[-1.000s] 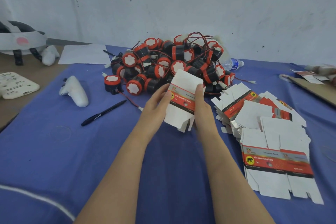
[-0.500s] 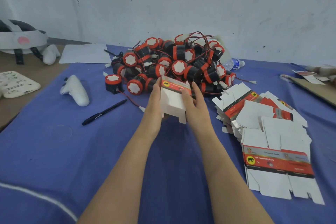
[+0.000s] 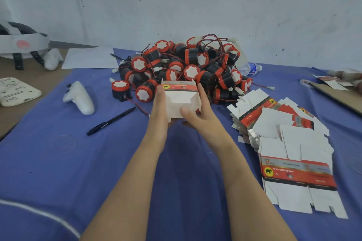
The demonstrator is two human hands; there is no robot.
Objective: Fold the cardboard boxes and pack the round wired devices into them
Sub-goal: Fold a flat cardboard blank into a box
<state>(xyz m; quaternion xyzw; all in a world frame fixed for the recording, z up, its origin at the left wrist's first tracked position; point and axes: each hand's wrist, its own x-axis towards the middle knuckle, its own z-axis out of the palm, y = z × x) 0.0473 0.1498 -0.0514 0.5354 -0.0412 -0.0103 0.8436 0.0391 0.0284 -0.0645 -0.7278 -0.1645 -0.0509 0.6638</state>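
A small white cardboard box (image 3: 179,100) with a red printed band is squared up between my hands at the table's middle, its white flaps facing me. My left hand (image 3: 159,107) lies along its left side with straight fingers. My right hand (image 3: 199,113) holds its right side, the thumb pressing on the near flap. Just behind it lies a heap of round black-and-red wired devices (image 3: 188,68). One device (image 3: 119,90) stands apart at the heap's left. A fanned stack of flat unfolded boxes (image 3: 290,143) lies to the right.
On the blue cloth (image 3: 49,152) lie a black pen (image 3: 110,121) and a white controller (image 3: 79,97). A white sheet of paper (image 3: 90,57), a headset (image 3: 19,45) and a white pad (image 3: 15,91) sit at the left. A plastic bottle (image 3: 250,68) lies behind the heap. A cardboard sheet (image 3: 337,94) is far right.
The box went from a flat blank held upright to an opened, squared shape. Both hands shifted to its sides and my right thumb came onto the near flap.
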